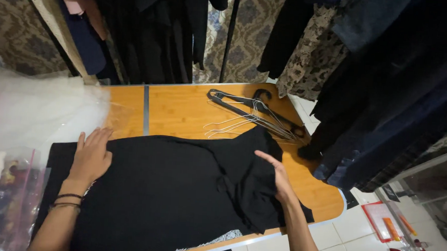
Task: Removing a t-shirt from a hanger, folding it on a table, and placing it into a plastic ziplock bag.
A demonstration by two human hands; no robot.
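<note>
Black garment (pixel 179 189) spread flat across wooden bench (pixel 178 110). Left hand (pixel 92 157) pressed open-palmed on its left edge; right hand (pixel 277 176) flat, fingers together, on right fold. Wire hangers (pixel 254 119) beyond, hanging clothes (pixel 369 72) around.

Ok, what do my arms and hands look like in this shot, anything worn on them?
Both forearms are bare, with no sleeves in view and no gloves. The left hand has a few thin dark bands around its wrist, like cords or slim bracelets. The right hand shows no rings, watch or bands that can be made out.
</note>
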